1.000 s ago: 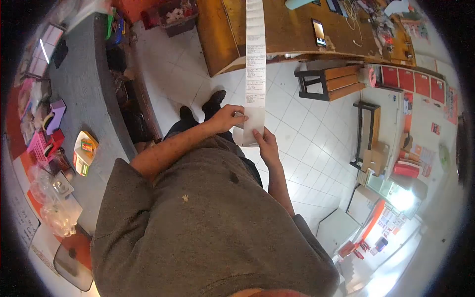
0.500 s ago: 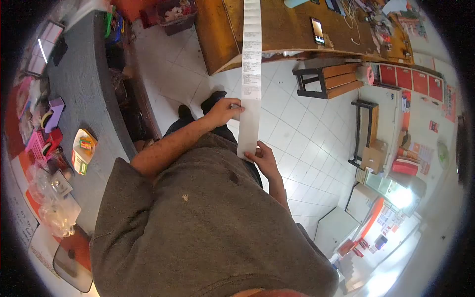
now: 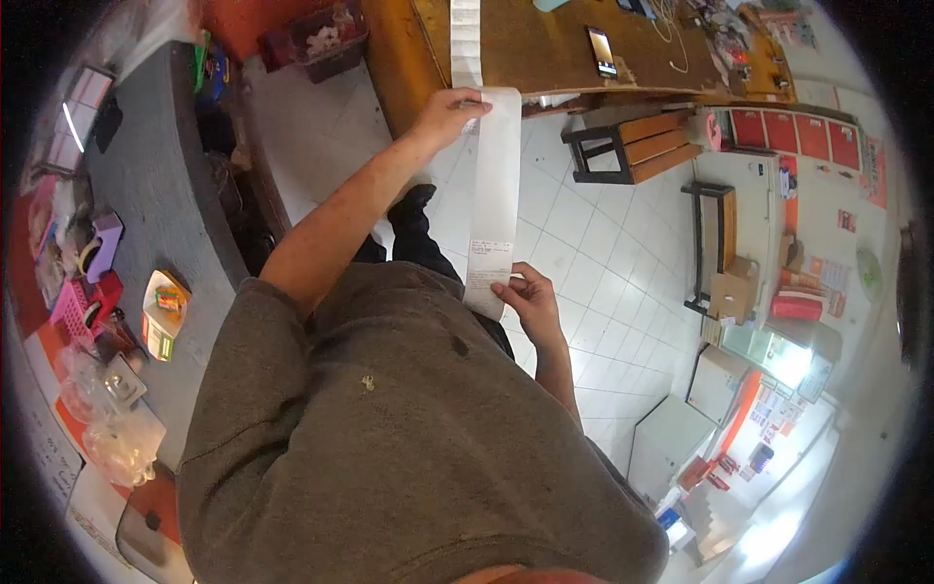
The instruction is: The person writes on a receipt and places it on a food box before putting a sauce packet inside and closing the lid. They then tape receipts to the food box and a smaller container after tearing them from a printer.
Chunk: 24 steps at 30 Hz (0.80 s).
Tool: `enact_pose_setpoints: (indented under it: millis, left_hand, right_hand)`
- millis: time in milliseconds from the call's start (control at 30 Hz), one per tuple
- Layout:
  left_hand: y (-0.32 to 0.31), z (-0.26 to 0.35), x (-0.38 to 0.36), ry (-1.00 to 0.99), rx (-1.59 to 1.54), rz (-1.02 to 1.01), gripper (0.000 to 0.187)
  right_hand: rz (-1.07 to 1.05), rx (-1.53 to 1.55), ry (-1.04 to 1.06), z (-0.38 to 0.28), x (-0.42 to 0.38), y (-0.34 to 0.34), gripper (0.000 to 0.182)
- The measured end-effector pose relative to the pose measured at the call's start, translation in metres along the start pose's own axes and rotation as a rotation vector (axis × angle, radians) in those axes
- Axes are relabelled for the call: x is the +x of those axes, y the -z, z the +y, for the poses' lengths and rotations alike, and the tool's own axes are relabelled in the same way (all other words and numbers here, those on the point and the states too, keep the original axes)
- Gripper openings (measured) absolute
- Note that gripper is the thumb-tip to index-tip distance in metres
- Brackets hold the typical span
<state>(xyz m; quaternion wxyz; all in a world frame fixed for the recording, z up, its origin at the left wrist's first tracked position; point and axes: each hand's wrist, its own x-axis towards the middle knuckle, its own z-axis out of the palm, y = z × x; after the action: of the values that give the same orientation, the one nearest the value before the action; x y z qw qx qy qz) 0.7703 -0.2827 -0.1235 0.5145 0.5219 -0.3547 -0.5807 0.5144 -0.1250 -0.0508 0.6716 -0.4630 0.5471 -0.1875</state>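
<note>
A long white strip of receipt paper hangs between my hands. Its upper part runs over the edge of the wooden table. My left hand is closed on the strip near the table edge, where the paper seems folded over. Lower down, the thumb and fingers of my right hand pinch the strip close to its bottom end. Lines of small print show just above the right thumb; they are too small to read. The stretch between the hands looks blank.
A phone and white cables lie on the wooden table. The grey counter on the left carries an opened small box and a purple tape dispenser. A wooden bench stands beyond the right hand, with a bin at upper left.
My left hand has moved up along the strip towards the table edge. The strip now folds at that hand, and printed lines have appeared near my right hand, which stays low.
</note>
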Motion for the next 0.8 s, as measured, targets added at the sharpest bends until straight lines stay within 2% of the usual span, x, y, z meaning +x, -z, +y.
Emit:
enact_pose_setpoints:
  millis: [133,233,300,333,400,533,600,667,733,800]
  left_hand:
    - [-0.001,0.004,0.006,-0.019,-0.014,-0.028,0.027]
    - [-0.005,0.018,-0.001,-0.031,-0.025,-0.045,0.035]
    - [-0.012,0.041,-0.023,0.115,-0.244,-0.056,0.032]
    - [-0.013,0.052,-0.035,0.111,-0.240,-0.061,0.032]
    - [-0.014,0.067,-0.061,0.007,-0.040,-0.204,0.038]
    - [-0.015,0.065,-0.096,-0.013,-0.151,-0.316,0.036]
    - [-0.010,0.063,-0.104,-0.118,-0.030,-0.560,0.034]
    - [-0.010,0.066,-0.116,-0.066,-0.029,-0.592,0.030]
    - [-0.012,0.072,-0.127,-0.288,-0.098,-0.501,0.028]
    - [-0.008,0.081,-0.134,-0.254,-0.132,-0.471,0.024]
  right_hand:
    - [0.003,0.023,0.050,-0.008,-0.002,-0.003,0.018]
    - [-0.013,0.021,0.079,-0.008,-0.002,0.000,0.020]
    - [0.011,0.010,0.134,-0.010,-0.002,0.000,0.020]
    - [0.015,0.012,0.139,-0.015,-0.002,-0.002,0.020]
    - [0.057,0.022,0.189,-0.033,-0.005,-0.007,0.019]
    - [0.111,0.022,0.243,-0.060,-0.006,-0.013,0.018]
    - [0.137,0.051,0.305,-0.071,-0.005,-0.016,0.019]
    - [0.160,0.054,0.320,-0.083,-0.005,-0.021,0.019]
    - [0.152,0.108,0.371,-0.091,-0.003,-0.025,0.020]
    - [0.147,0.075,0.409,-0.093,0.001,-0.028,0.022]
